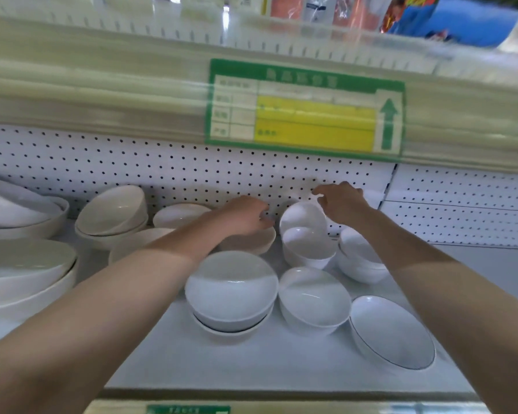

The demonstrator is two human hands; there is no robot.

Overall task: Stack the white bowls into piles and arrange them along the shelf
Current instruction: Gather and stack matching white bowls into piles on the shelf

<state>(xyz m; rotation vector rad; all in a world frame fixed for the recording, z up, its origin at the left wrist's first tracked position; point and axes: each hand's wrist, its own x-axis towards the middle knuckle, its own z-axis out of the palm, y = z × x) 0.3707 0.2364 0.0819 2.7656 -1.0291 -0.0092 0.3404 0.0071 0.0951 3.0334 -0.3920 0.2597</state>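
White bowls stand in small piles on the white shelf (251, 363). A tilted bowl (302, 218) leans on a pile (308, 249) at the back. My right hand (340, 203) hovers at its upper right rim, fingers apart, contact unclear. My left hand (243, 216) rests over a cream bowl (251, 243) at the back; its fingers curl down at the rim, grip unclear. In front stand a pile with an upturned bowl on top (232, 291), a single bowl (313, 300) and a wide bowl with a dark rim (392, 331). Another pile (359, 258) sits under my right forearm.
Cream bowls in piles (114, 213) and larger dishes (24, 270) fill the shelf's left side. A pegboard back wall (162, 171) rises behind. The upper shelf edge carries a green and yellow price label (305, 112). Bare shelf lies to the right (491, 264).
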